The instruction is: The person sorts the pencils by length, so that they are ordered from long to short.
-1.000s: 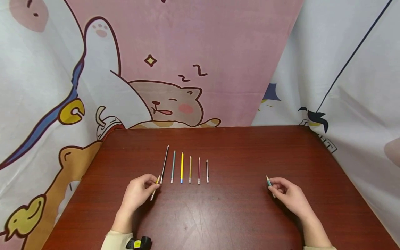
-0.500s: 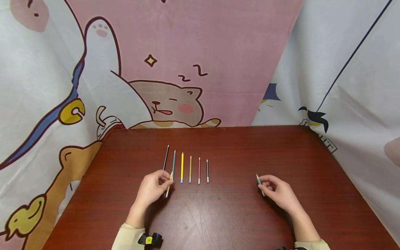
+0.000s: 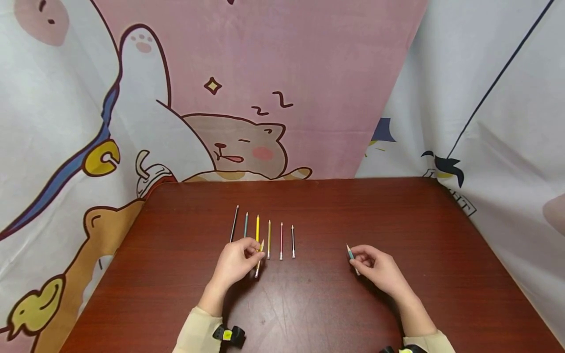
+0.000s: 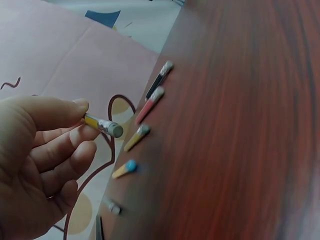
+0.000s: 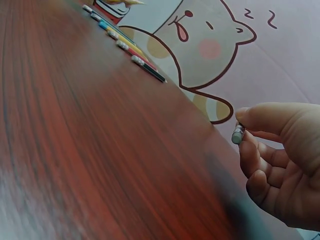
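Note:
My left hand pinches a yellow pencil between thumb and fingers, its eraser end towards me and its tip pointing away. It hovers over the near end of the row, in front of the longer yellow pencil. Off to the right, my right hand pinches a short teal pencil, tip away; its grey eraser shows in the right wrist view. The row also has a long black pencil, a teal pencil, a gold pencil, a red pencil and a short black pencil.
The row lies on a brown wooden table, ordered by length from longest at left to shortest at right. A cartoon-printed cloth hangs behind the table and at its sides.
My left hand has moved right along the row with its yellow pencil, from beside the long black one. My right hand has moved left, carrying the teal pencil. The row has stayed put.

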Motion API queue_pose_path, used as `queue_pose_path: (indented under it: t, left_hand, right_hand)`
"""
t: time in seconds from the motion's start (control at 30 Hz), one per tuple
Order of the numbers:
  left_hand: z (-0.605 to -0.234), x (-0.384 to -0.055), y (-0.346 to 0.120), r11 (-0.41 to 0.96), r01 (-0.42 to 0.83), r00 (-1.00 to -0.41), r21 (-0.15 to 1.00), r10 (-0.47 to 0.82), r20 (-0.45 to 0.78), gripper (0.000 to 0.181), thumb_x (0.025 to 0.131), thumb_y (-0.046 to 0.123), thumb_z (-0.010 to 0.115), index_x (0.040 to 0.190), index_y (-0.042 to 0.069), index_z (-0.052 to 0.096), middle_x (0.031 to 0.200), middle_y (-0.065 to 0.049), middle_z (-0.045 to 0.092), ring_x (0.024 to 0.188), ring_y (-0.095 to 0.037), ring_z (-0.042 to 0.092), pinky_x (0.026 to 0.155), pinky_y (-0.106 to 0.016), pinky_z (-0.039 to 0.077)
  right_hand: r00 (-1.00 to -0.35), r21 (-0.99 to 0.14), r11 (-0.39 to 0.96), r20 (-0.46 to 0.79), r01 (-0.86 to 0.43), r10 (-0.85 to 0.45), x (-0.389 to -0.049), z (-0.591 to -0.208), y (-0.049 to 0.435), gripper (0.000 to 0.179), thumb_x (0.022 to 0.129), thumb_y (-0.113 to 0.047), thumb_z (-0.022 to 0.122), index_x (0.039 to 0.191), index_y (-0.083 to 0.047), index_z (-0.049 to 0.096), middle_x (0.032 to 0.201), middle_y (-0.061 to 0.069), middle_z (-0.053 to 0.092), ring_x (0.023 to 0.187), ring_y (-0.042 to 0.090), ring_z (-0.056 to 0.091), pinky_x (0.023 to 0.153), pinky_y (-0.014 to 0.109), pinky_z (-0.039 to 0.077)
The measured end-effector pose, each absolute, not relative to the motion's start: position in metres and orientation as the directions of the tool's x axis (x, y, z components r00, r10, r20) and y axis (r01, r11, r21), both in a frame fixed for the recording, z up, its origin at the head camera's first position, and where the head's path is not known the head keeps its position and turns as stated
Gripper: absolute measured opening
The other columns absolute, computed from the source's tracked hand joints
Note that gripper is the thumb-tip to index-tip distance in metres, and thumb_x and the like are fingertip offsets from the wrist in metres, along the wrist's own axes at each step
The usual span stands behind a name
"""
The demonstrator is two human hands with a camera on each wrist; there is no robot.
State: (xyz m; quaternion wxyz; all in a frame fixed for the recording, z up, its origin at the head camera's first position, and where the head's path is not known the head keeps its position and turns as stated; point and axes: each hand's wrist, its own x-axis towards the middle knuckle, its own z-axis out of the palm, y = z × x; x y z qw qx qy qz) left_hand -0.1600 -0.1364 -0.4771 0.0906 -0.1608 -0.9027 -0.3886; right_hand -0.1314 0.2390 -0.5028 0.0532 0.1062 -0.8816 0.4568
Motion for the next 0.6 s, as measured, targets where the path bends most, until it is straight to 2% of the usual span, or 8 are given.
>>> queue_pose_path:
  t: [0.47,0.6]
  left_hand:
    - [-0.480,-0.167,-0.094,0.641,0.380,-0.921,0.667,0.199,0.334,0.012,0.080,0.018,0.080,0.085,0.012,0.071,0.069,0.010,0.067,0.060,-0.003,0.059,0.058,-0.026,0.046]
    - [-0.483,-0.171,-0.084,0.670,0.392,-0.912,0.630,0.195,0.360,0.012,0.080,0.020,0.080,0.085,0.013,0.072,0.067,0.011,0.068,0.060,-0.003,0.060,0.067,-0.030,0.048]
  right_hand:
    - [-0.975,-0.825,0.520,0.181,-0.224,-0.133,-0.140,-0.502,0.217,0.020,0.085,-0.007,0.076,0.104,-0.007,0.068,0.077,-0.003,0.063,0.061,0.008,0.058,0.054,0.025,0.047]
    - [-0.973,-0.822,0.522,0.173,-0.228,-0.152,-0.142,-0.503,0.211,0.020,0.085,-0.007,0.077,0.103,-0.009,0.068,0.077,-0.004,0.063,0.061,0.008,0.059,0.055,0.025,0.048]
